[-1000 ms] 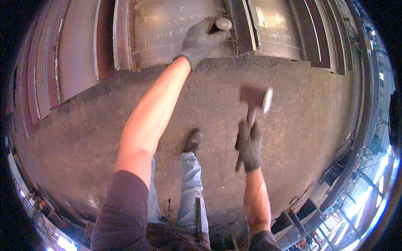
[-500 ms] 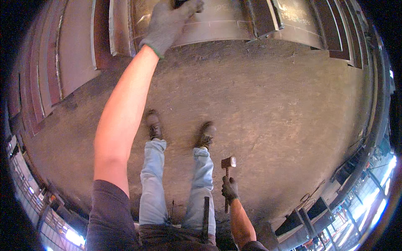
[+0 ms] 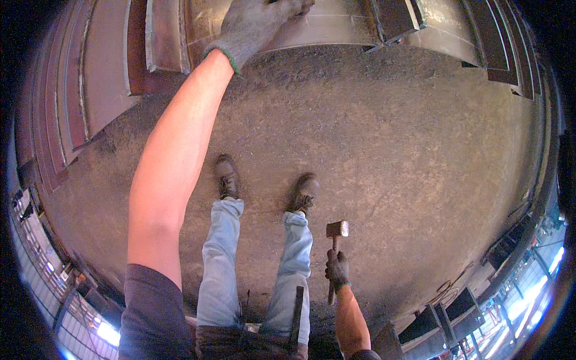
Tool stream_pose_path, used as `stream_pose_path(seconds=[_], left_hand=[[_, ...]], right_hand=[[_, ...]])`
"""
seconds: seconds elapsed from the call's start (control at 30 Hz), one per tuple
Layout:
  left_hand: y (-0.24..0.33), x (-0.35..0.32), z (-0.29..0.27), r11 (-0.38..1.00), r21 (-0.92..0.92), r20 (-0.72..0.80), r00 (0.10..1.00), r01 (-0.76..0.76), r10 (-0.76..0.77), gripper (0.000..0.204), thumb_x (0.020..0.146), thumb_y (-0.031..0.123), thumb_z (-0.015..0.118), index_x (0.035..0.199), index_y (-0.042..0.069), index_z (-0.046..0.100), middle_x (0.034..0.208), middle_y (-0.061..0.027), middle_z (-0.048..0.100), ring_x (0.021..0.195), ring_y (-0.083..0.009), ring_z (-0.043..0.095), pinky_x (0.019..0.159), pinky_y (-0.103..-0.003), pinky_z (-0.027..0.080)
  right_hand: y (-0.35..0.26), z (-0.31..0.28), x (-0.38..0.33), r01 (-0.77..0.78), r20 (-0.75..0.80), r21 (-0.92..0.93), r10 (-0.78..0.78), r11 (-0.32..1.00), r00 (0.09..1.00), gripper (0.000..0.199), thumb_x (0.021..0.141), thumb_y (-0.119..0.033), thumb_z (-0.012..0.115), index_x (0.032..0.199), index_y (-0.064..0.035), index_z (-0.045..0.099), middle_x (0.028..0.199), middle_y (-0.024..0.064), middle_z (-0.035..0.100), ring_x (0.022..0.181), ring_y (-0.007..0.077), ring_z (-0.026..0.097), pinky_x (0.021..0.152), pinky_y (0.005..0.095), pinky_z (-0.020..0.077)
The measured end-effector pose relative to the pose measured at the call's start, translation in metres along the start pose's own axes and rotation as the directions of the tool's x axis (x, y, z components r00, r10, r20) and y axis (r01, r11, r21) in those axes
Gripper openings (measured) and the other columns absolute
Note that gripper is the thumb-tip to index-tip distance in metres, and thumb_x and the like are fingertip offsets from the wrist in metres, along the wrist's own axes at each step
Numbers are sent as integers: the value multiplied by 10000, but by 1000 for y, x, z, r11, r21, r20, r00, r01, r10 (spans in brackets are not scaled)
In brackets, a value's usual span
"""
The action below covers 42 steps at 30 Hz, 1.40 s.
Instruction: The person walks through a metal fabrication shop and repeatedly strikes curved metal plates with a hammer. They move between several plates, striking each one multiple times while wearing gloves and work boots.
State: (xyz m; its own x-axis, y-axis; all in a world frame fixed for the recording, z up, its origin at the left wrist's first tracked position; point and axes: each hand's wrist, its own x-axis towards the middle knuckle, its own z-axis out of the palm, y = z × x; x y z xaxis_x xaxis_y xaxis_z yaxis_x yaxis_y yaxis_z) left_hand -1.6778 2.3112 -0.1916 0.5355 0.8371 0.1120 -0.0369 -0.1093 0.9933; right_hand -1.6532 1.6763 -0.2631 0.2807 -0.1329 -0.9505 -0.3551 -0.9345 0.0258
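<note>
My left hand, in a grey knit glove with a green cuff edge, reaches far forward over the steel plates. Its fingers are curled, and a small dark thing shows at the picture's top edge by them; I cannot make out what it is. Low at my right side, my right hand, in a dark glove, is wrapped round the handle of a short-handled sledgehammer. The hammer's blocky metal head points forward, above the floor and apart from the plates.
Large steel panels with upright ribs line the far side and curve round to the left. My boots stand on a brown, dusty floor. Dark metal pieces lie at the lower right, near a coiled cable.
The whole view has shifted slightly, so plates, boots and hammer appear a little further right. My left hand stays over the plates and my right hand keeps the sledgehammer low.
</note>
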Motion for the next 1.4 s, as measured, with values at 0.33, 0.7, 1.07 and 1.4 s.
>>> stream_pose_path(seconds=[0.33, 0.7, 1.07, 1.4], left_hand=[[1, 0, 2, 998, 25, 13, 999, -52, 51, 402, 963, 213, 757, 1228, -18, 561, 1000, -44, 637, 903, -137, 626, 822, -304, 538], [0, -2, -1, 999, 22, 25, 999, -29, 28, 405, 971, 254, 751, 1211, -5, 553, 976, -38, 619, 914, -139, 618, 839, -315, 538], [-1, -8, 1, 949, 298, -44, 992, -101, 120, 485, 944, 364, 771, 1203, -8, 601, 1032, -43, 645, 948, -151, 630, 864, -310, 526], [-1, -9, -10, 872, 489, -35, 999, 22, -6, 564, 836, 526, 805, 1261, 175, 683, 1129, -80, 763, 1051, -259, 739, 919, -381, 580]], right_hand=[[-4, 3, 3, 6, 3, -56, -6, 998, 1000, 400, 984, -469, 617, 965, -83, 516, 681, 29, 529, 471, 169, 522, 410, 348, 439], [6, 2, 3, -7, 39, 0, 7, 1000, 999, 369, 987, -442, 630, 978, -96, 502, 658, 9, 491, 460, 154, 485, 408, 332, 407], [-37, 6, -9, 185, -12, -185, -191, 965, 982, 407, 993, -464, 619, 939, -70, 532, 675, 67, 547, 538, 223, 559, 478, 387, 438], [-320, -13, -164, 852, -232, -262, -886, 454, 401, 174, 1019, -210, 659, 1087, -56, 618, 892, 77, 632, 731, 170, 593, 612, 368, 505]])
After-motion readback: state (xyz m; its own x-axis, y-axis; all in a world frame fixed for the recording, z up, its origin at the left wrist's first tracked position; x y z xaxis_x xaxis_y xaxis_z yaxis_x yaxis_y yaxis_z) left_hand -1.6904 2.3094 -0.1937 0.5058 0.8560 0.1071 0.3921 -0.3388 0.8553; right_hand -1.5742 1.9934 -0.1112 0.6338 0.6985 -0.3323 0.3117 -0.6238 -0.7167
